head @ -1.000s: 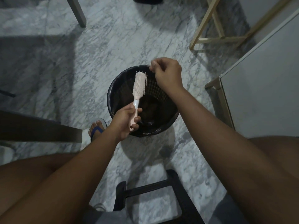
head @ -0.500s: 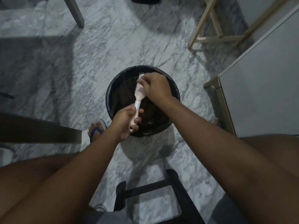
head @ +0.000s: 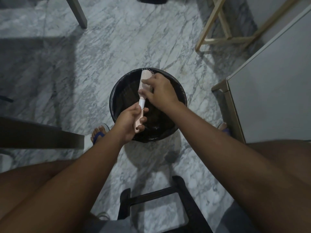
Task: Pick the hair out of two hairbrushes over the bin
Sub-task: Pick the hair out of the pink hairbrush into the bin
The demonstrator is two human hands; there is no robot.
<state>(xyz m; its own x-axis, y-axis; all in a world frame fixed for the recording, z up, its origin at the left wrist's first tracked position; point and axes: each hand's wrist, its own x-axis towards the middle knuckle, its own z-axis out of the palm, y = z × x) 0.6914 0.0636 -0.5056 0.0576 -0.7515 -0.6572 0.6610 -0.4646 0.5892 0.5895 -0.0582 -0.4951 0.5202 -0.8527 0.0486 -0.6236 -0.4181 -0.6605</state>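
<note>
A pale pink hairbrush (head: pixel 144 77) with a white collar is held above a round black bin (head: pixel 116 91) on the marble floor. My left hand (head: pixel 128 122) grips its handle from below. My right hand (head: pixel 160 91) lies over the middle of the bristle pad, fingers curled down into the bristles. The brush tip pokes out past my right hand toward the bin's far rim. Hair between my fingers is too small to make out. Only this one brush is in view.
A black stool frame (head: pixel 161 199) stands between my knees. A white cabinet (head: pixel 272 91) is at the right, a light wooden frame (head: pixel 223 34) behind it. A dark table edge (head: pixel 40 135) juts in from the left. My sandalled foot (head: pixel 98 132) rests beside the bin.
My right hand dropped from above the brush tip onto the bristles and now sits over the pad's middle. The brush tilted a little; my left hand kept its grip on the handle.
</note>
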